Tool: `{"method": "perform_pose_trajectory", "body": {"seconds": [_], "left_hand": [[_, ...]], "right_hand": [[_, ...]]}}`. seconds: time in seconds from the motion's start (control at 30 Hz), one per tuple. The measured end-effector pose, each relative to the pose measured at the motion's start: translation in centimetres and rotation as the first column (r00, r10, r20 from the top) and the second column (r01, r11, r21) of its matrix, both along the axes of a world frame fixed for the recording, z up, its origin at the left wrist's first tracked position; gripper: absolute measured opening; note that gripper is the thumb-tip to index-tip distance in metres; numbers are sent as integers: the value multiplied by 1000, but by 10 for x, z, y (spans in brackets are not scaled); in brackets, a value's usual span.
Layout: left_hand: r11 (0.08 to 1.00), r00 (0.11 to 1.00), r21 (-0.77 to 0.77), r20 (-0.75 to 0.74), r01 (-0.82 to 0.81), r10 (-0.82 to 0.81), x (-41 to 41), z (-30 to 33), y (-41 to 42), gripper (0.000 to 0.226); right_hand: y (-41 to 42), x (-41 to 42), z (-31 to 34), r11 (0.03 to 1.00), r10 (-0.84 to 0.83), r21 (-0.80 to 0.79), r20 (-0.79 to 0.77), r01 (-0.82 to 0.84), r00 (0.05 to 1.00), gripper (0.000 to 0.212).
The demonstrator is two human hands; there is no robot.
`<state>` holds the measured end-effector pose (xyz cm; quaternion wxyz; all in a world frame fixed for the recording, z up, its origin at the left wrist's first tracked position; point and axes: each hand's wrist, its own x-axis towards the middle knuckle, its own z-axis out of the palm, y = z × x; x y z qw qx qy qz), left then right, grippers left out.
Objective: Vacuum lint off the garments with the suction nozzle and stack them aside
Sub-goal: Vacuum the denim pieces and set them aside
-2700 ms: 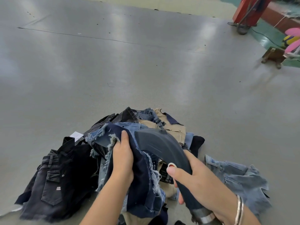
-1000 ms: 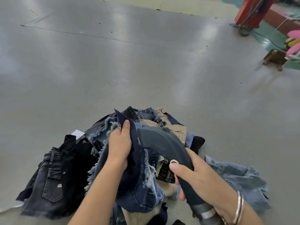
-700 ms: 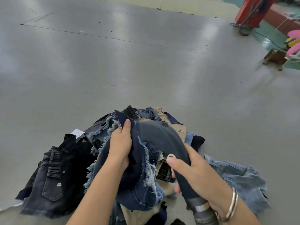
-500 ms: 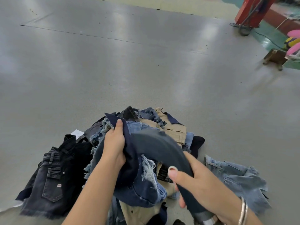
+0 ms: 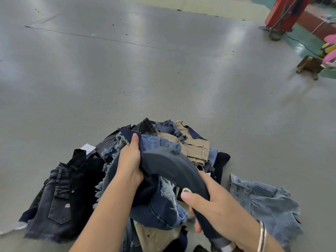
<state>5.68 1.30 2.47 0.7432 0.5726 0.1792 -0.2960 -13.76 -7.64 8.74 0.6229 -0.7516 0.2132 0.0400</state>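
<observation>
My left hand [image 5: 129, 163] grips a frayed dark blue denim garment [image 5: 160, 210], holding it above a pile of garments [image 5: 192, 148] on the grey table. My right hand [image 5: 214, 206] grips the dark curved suction nozzle [image 5: 174, 166]; its wide mouth presses against the held denim beside my left hand. A metal band shows on the nozzle's lower end near my wrist. The pile mixes blue denim and tan pieces.
Black denim shorts [image 5: 60, 200] lie at the left of the pile and light blue frayed shorts [image 5: 263, 202] at the right. The wide grey table surface [image 5: 145, 79] stretches ahead. A red post [image 5: 283, 11] and a small wooden stool [image 5: 309, 66] stand far right.
The nozzle has slid left across the held denim toward my left hand. My left hand has shifted its hold and turned the garment slightly.
</observation>
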Motion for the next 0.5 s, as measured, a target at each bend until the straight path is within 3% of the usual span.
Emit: {"method": "perform_pose_trajectory", "body": {"seconds": [0.13, 0.27, 0.5], "left_hand": [[993, 991, 89, 105, 78, -87, -6, -1, 0, 40], [985, 964, 132, 227, 112, -140, -16, 0, -3, 42], [971, 940, 108, 245, 215, -235, -25, -2, -7, 43]], "right_hand": [[-5, 6, 1, 987, -159, 25, 67, 157, 985, 16], [-8, 0, 0, 988, -122, 96, 24, 119, 992, 19], [-15, 6, -2, 976, -207, 74, 50, 203, 977, 11]]}}
